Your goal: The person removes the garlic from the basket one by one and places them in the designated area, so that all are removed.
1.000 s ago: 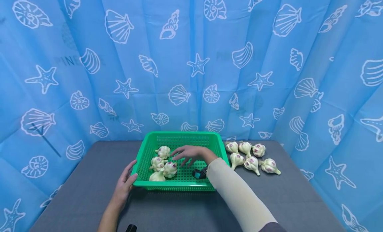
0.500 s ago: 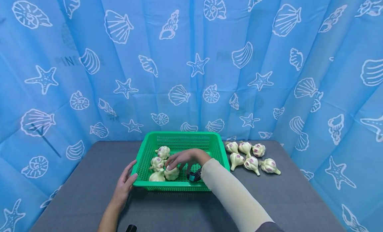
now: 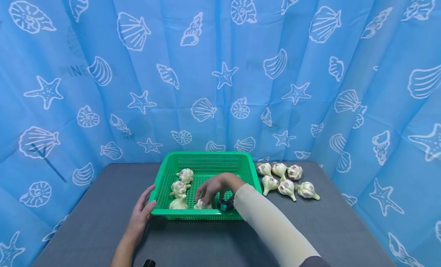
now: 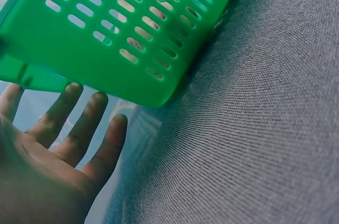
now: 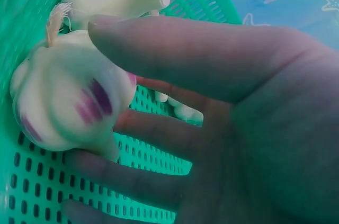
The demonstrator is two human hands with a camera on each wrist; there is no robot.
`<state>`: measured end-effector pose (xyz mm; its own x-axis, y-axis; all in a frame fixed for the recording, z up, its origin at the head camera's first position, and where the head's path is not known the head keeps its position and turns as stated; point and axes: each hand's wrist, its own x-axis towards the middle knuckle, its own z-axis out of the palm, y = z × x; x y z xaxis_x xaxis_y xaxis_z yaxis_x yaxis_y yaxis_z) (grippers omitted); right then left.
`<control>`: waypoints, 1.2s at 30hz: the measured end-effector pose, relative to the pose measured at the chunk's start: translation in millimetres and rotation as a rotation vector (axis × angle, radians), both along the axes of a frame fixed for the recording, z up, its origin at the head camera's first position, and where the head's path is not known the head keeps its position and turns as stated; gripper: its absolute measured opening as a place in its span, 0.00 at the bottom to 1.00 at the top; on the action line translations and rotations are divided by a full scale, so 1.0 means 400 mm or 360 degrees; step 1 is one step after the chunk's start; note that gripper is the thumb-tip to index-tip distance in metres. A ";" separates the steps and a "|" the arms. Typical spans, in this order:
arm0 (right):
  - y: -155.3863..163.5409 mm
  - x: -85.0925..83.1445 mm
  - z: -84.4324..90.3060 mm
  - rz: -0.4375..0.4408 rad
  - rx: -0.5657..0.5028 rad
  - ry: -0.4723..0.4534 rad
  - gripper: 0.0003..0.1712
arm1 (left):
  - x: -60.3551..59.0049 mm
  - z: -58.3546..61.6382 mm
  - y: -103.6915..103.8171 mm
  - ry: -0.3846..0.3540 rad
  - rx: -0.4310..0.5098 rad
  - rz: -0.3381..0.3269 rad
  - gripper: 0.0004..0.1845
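Observation:
A green perforated plastic basket (image 3: pixel 224 212) stands on the grey tabletop. My right hand (image 3: pixel 217 184) reaches into it and holds a garlic bulb (image 3: pixel 202 205) near the front wall. The right wrist view shows the thumb on the upper side of this white, purple-marked bulb (image 5: pixel 69 97) and the fingers at its far side. Three other garlic bulbs (image 3: pixel 179 188) lie along the basket's left side. My left hand (image 3: pixel 139 211) rests at the basket's front left corner. In the left wrist view its fingers (image 4: pixel 85 128) extend nearly straight, with tips right at the basket's edge.
Several more garlic bulbs (image 3: pixel 286 188) lie in two rows on the table, right of the basket. A blue curtain (image 3: pixel 220 75) with white shell prints hangs behind and beside the table. A small black object (image 3: pixel 149 263) shows at the bottom edge.
My right hand closed on the front right bulb of the group and moved it slightly right, toward the basket's front wall. My left hand keeps its place at the corner.

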<state>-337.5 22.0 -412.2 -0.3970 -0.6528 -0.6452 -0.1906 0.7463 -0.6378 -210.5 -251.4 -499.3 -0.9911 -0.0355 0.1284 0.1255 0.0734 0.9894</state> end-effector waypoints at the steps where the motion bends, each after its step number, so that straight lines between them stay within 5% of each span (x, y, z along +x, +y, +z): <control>1: 0.002 0.000 0.001 -0.0002 -0.0004 -0.0001 0.13 | 0.001 0.001 0.000 0.0001 -0.0002 0.0002 0.30; 13: 0.023 -0.001 0.005 -0.0009 0.0082 -0.0058 0.23 | 0.005 0.001 -0.002 0.0030 -0.0056 -0.0006 0.30; 23: 0.047 0.009 0.016 0.0049 0.0097 0.0011 0.21 | 0.003 0.002 -0.002 0.0045 -0.0043 -0.0022 0.30; 31: 0.091 0.005 0.033 -0.0021 -0.0115 0.0030 0.24 | 0.008 0.010 0.005 0.0090 -0.0073 -0.0016 0.29; 36: 0.125 0.007 0.045 -0.0089 -0.0301 0.0165 0.25 | 0.010 0.010 0.006 0.0100 -0.0071 -0.0014 0.29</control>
<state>-334.9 71.8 -394.3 -0.4938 -0.7334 -0.4672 -0.2244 0.6266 -0.7463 -206.4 -249.1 -495.2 -0.9813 -0.0196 0.1917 0.1882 0.1159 0.9753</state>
